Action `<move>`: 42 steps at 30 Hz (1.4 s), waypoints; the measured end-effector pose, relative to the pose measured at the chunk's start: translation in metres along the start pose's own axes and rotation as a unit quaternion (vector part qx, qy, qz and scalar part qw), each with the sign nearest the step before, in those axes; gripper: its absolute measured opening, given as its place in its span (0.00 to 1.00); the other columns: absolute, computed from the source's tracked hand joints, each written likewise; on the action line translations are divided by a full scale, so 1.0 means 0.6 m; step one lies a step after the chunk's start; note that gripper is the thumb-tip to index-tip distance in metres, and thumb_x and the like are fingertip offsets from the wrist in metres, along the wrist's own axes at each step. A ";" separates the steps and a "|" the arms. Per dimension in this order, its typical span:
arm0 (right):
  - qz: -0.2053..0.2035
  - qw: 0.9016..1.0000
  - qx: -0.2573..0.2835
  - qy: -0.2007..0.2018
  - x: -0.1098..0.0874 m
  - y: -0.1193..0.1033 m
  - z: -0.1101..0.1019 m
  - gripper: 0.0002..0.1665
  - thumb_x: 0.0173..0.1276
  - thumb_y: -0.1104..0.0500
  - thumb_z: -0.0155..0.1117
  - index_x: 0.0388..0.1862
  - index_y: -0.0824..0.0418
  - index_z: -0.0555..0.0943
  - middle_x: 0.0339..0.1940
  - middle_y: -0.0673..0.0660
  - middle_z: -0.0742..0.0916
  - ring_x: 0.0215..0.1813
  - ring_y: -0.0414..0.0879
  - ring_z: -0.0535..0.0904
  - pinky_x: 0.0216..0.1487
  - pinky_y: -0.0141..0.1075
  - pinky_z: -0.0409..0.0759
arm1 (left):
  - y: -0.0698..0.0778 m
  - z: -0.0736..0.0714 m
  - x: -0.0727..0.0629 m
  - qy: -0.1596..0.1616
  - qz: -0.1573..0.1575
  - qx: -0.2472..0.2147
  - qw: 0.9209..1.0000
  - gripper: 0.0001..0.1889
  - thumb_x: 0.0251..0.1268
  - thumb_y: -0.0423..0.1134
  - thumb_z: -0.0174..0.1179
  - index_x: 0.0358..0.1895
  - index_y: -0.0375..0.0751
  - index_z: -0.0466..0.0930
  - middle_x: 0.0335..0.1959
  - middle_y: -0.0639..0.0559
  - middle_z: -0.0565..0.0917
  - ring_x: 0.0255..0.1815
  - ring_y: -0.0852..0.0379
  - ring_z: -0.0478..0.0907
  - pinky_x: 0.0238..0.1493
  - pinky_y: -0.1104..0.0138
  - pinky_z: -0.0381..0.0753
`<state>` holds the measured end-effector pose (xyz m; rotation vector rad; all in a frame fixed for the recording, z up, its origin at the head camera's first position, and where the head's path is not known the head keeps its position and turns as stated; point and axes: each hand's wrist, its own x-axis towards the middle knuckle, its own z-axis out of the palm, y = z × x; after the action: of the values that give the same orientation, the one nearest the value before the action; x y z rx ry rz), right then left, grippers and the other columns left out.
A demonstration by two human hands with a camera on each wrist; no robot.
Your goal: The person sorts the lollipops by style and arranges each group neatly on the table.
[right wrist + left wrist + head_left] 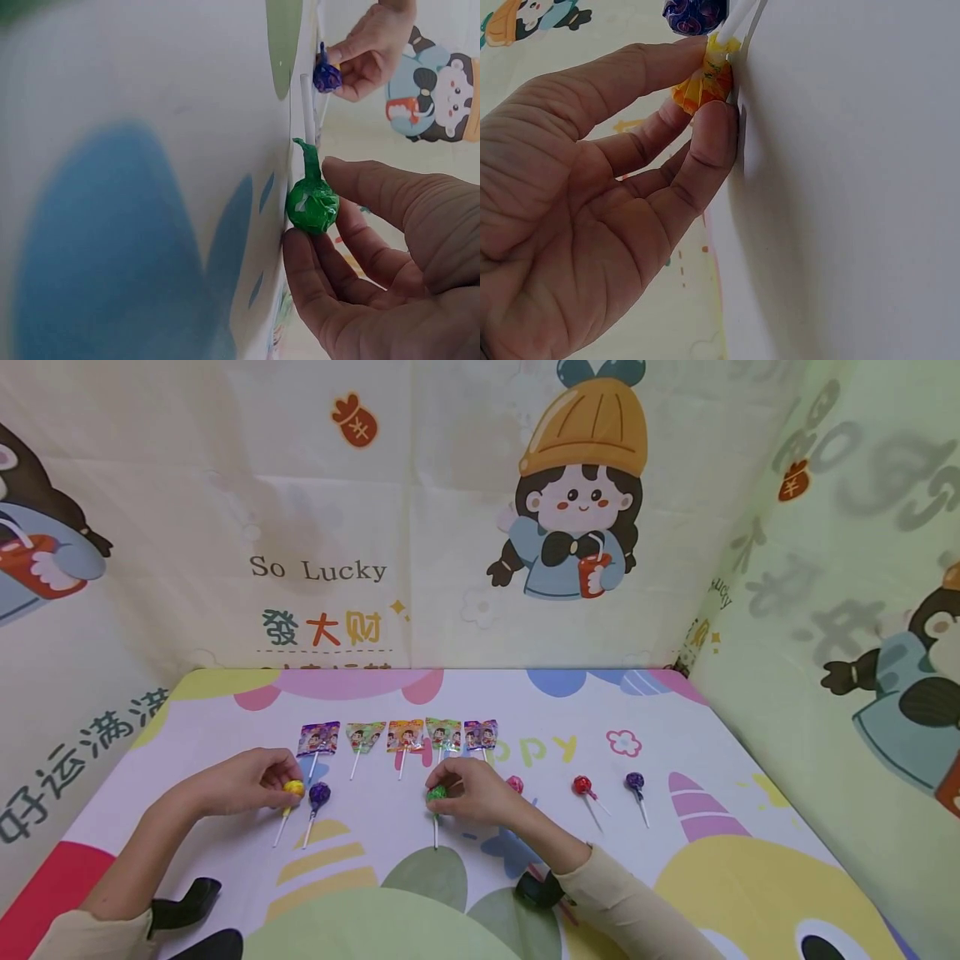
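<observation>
At the table's left, my left hand (247, 783) pinches the head of a yellow lollipop (294, 787) between thumb and fingers, its white stick pointing toward me. Its wrapper looks orange-yellow in the left wrist view. Just right of it lies a purple lollipop (319, 795). Nearer the middle, my right hand (476, 789) holds a green lollipop (313, 206) by its round head, thumb on one side and fingertips on the other. That lollipop's stick also points toward me, close along the tabletop. A pink lollipop (515, 784) shows partly behind the right hand.
Behind the hands runs a row of several flat-wrapped lollipops (406, 737). A red lollipop (582, 786) and a dark purple lollipop (635, 782) lie to the right. The patterned tabletop (540, 710) meets printed cloth walls at the back and sides. Black straps sit at both wrists.
</observation>
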<state>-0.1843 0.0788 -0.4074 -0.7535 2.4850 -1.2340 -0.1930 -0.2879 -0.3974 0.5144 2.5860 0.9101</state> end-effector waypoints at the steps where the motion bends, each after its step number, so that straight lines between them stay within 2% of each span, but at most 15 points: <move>1: -0.001 1.000 -0.001 0.000 0.000 0.000 0.000 0.11 0.65 0.63 0.74 0.44 0.61 0.83 0.40 0.50 0.86 0.45 0.42 0.81 0.52 0.32 0.82 | 0.000 0.000 0.000 0.000 -0.001 0.000 1.000 0.17 0.58 0.42 0.75 0.43 0.40 0.79 0.32 0.52 0.77 0.37 0.53 0.72 0.35 0.70 0.76; 26: 0.008 1.000 -0.013 0.006 0.002 0.003 0.004 0.09 0.65 0.64 0.74 0.42 0.59 0.83 0.37 0.47 0.85 0.42 0.39 0.80 0.49 0.28 0.80 | 0.002 0.000 0.000 0.001 -0.010 -0.003 1.000 0.17 0.58 0.41 0.76 0.44 0.39 0.79 0.33 0.51 0.77 0.38 0.52 0.72 0.36 0.70 0.77; 36: -0.005 1.000 -0.013 0.012 0.003 -0.004 0.004 0.09 0.64 0.66 0.73 0.40 0.59 0.83 0.37 0.50 0.85 0.42 0.39 0.80 0.50 0.30 0.81 | 0.001 0.001 0.001 0.003 -0.012 -0.001 1.000 0.17 0.57 0.41 0.76 0.44 0.39 0.79 0.33 0.51 0.77 0.38 0.52 0.73 0.36 0.70 0.77; 42: -0.006 1.000 0.007 0.019 0.009 -0.016 0.003 0.09 0.64 0.67 0.73 0.41 0.60 0.83 0.39 0.51 0.86 0.45 0.43 0.81 0.53 0.33 0.83 | 0.001 0.002 0.001 0.004 -0.013 0.001 1.000 0.17 0.57 0.41 0.76 0.44 0.39 0.79 0.33 0.51 0.77 0.38 0.52 0.73 0.36 0.70 0.78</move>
<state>-0.1846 0.0701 -0.4007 -0.7495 2.5028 -1.2818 -0.1932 -0.2866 -0.3980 0.4766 2.5943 0.9031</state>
